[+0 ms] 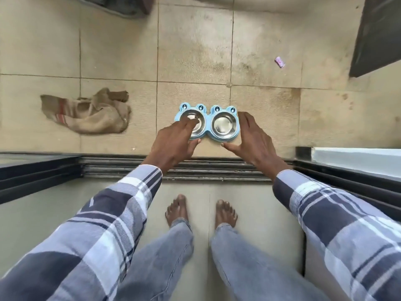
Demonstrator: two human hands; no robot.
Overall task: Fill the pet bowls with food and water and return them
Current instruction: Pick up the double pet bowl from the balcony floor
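Observation:
A light blue frog-shaped pet bowl holder (208,118) sits on the tiled floor just beyond a sliding door track. It carries two shiny steel bowls, the left bowl (198,121) and the right bowl (224,124), both looking empty. My left hand (175,142) reaches over the holder's left end, its fingers covering part of the left bowl and its thumb at the near edge. My right hand (253,137) is spread beside the holder's right end, fingers straight, thumb pointing toward the near edge. Whether either hand touches the holder is unclear.
A crumpled burlap sack (86,112) lies on the tiles to the left. The door track (195,168) runs across below my hands, with dark door frames at both sides. A small pink wrapper (280,61) lies far right. My bare feet stand on the inside floor.

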